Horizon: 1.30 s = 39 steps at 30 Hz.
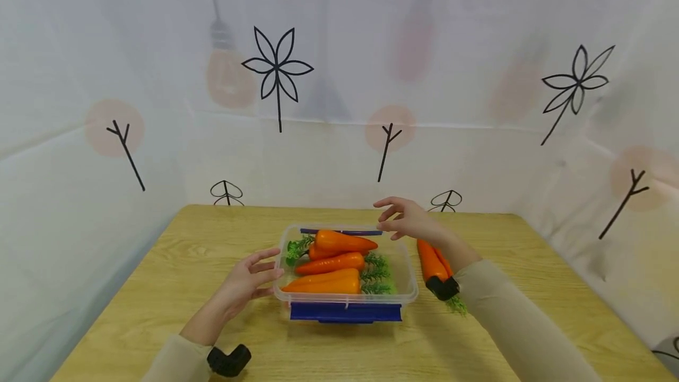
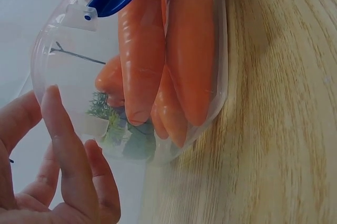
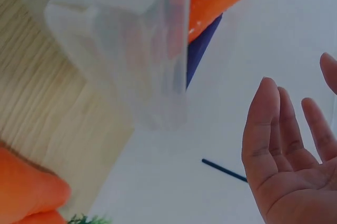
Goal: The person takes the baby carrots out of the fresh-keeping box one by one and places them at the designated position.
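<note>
While I follow the work from a distance, the left hand [image 1: 246, 282]: released, fingers lightly bent and holding nothing, the tips at the left wall of the clear box [image 1: 407, 276]; whether they press it, I cannot tell.
Right hand [image 1: 411, 220]: also released, fingers loosely curved, raised over the far right corner of the box; I see nothing in its grasp.
Clear box: on the tabletop [image 1: 212, 234], just right of the left hand. Its long axis goes sideways, from the left hand toward the right forearm [image 1: 458, 252]; the blue flap [image 1: 346, 312] hangs on its near long side.
Upper carrot [image 1: 342, 242]: in the box, below and left of the right hand, the tip pointing right.
Middle carrot [image 1: 334, 263] and front carrot [image 1: 329, 283]: right of the left hand, also lengthwise, but tips toward it and leaves away.
Outside carrots [image 1: 432, 264]: on the tabletop, below the right wrist, narrow ends pointing away from the person.
Good handling: I would steady the wall with the left hand's flat fingers, and lower the right hand from above, so the rim is not caught; the upper carrot may roll, I think.
</note>
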{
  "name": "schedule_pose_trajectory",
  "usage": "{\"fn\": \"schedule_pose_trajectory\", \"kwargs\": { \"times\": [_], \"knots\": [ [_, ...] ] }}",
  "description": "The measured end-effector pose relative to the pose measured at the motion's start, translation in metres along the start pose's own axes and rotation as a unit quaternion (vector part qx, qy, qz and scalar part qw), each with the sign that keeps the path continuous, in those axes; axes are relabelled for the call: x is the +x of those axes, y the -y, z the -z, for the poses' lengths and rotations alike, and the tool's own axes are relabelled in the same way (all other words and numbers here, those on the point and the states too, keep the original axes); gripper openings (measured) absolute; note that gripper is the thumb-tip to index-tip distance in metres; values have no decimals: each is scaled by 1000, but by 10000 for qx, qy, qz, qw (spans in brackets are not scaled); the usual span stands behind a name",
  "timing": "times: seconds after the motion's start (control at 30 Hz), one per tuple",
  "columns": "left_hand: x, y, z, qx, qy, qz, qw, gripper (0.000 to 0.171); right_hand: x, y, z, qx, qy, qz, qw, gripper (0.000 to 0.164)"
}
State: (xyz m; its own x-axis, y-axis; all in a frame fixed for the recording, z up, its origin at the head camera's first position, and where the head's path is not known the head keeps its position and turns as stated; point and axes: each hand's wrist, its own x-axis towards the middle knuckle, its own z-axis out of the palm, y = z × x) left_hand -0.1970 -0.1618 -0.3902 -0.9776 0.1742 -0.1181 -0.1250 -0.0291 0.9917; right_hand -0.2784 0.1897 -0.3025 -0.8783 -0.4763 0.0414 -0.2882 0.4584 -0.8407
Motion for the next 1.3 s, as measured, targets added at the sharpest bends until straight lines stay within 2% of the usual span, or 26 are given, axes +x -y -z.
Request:
{"fn": "schedule_pose_trajectory", "kwargs": {
  "times": [0.5, 0.73, 0.9, 1.3],
  "knots": [
    [0, -2, 1, -30, 69, 18, 10000, 61, 29, 10, -13, -226, 829, 187, 9961, 47],
    [0, -3, 1, -27, 93, 17, 10000, 62, 39, 12, -20, -463, 1270, 388, 9901, 47],
    [0, -3, 2, 0, 108, 17, 9999, 62, 46, 11, -30, -532, 1597, 373, 9850, 48],
    [1, -3, 2, 25, 157, -6, 9999, 62, 51, 3, -42, -1146, 1879, 495, 9742, 49]
  ]
}}
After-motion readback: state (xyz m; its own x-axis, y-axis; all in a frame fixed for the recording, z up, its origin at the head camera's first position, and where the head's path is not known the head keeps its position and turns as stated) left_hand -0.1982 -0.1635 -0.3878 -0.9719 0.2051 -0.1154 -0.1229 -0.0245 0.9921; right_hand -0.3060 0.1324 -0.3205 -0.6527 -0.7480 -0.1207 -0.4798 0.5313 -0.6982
